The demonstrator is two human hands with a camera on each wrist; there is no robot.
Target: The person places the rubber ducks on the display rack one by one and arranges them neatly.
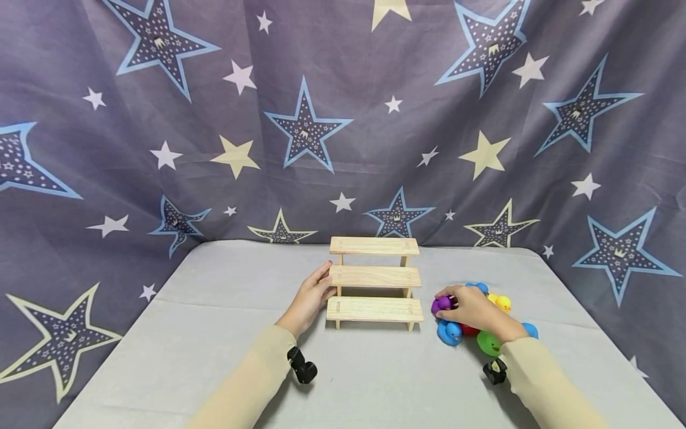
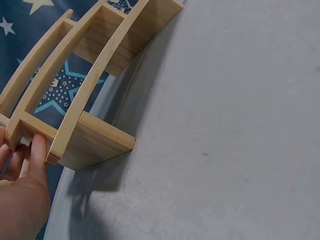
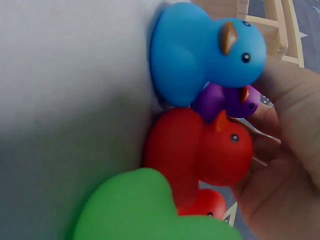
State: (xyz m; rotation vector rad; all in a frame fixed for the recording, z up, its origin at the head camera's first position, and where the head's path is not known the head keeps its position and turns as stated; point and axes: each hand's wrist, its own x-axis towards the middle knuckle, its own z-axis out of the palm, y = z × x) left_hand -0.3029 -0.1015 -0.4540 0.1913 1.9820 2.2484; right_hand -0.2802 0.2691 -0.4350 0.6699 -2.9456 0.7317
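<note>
My right hand (image 1: 474, 308) is mostly closed, thumb and fingers pinching the purple rubber duck (image 1: 442, 305), which sits at the left edge of the duck cluster, to the right of the three-tier wooden stand (image 1: 375, 276). My left hand (image 1: 311, 296) is part curled, holding the left end of the stand's middle tier. I'd judge the duck light, hollow and a little squashy, its smooth skin perhaps slightly slippery; a gentle pinch across the rounded body should serve better than one on the small head. The stand looks stiff but light enough to slide if nudged, so the plank end seems a sensible place to steady it. From my head, the right hand covers much of the red duck (image 3: 172, 150) and part of the yellow duck (image 1: 502, 303). By my right wrist, the near blue duck (image 3: 182, 55) and the red one hide most of the purple body, so I can't see exactly where my fingertips press. The green duck (image 3: 130, 210) is cut off there, and only the head of a second red duck (image 3: 202, 201) shows.
</note>
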